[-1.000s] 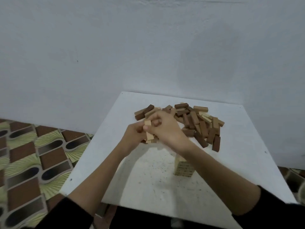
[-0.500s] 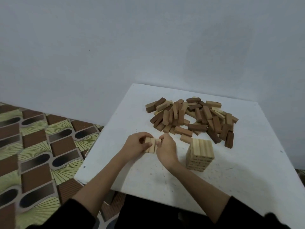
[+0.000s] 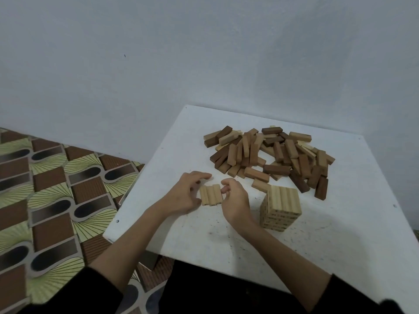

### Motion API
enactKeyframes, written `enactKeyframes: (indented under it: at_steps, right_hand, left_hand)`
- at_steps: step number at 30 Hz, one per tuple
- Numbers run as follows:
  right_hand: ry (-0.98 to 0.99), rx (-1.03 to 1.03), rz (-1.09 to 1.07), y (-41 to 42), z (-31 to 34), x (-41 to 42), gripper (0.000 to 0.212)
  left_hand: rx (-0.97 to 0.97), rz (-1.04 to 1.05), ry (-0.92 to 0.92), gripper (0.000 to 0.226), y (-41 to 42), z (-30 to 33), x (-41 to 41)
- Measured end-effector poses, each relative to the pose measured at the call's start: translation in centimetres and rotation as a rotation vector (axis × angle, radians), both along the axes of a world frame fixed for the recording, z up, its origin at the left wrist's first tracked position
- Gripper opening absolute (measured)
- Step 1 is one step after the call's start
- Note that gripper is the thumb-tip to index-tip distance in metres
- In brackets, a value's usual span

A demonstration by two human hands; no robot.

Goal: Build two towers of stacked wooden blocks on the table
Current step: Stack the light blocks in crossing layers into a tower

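A row of three light wooden blocks [image 3: 210, 195] lies flat on the white table [image 3: 226, 241], side by side. My left hand [image 3: 184, 194] rests at the row's left side, thumb against it and fingers spread loosely above. At the right side, the curled fingertips of my right hand [image 3: 234, 201] touch the row. A short tower of light blocks [image 3: 280, 207] stands just right of my right hand. Behind both lies a loose pile of brown and tan blocks [image 3: 269, 155].
The table's left edge [image 3: 127, 196] drops to a patterned floor mat [image 3: 49, 200]. A pale wall [image 3: 204, 53] rises behind the table. One tan block [image 3: 260, 185] lies between the pile and the tower. Bare table surface extends right of the tower.
My hands brought the light blocks down from the air in front of the pile onto the table as a flat row. My left fingers have loosened and spread off the row.
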State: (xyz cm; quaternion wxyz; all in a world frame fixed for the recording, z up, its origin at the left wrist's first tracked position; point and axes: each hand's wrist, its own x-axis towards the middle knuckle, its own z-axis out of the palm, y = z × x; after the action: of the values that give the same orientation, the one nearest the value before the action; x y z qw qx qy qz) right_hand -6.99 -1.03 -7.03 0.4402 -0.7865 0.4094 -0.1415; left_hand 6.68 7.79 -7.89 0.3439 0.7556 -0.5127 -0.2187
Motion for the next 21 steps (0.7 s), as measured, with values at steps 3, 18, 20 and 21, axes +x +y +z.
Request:
enactKeyframes:
  at_steps: [3, 18, 20, 21]
  right_hand:
    - [-0.042, -0.001, 0.04, 0.1, 0.1, 0.0, 0.048]
    - [-0.135, -0.149, 0.062, 0.2, -1.3, -0.4, 0.054]
    - [-0.14, -0.186, 0.109, 0.3, -1.6, -0.7, 0.053]
    - [-0.135, -0.183, 0.118, 0.3, -1.7, -0.7, 0.054]
  left_hand:
    - [-0.012, -0.043, -0.027, 0.074, 0.0, -0.4, 0.1]
    - [-0.12, 0.198, -0.045, 0.083, -1.1, -1.2, -1.0]
    - [-0.12, 0.2, -0.065, 0.086, -1.2, -1.3, -0.8]
    - [-0.119, 0.198, -0.06, 0.088, -1.2, -1.4, -0.8]
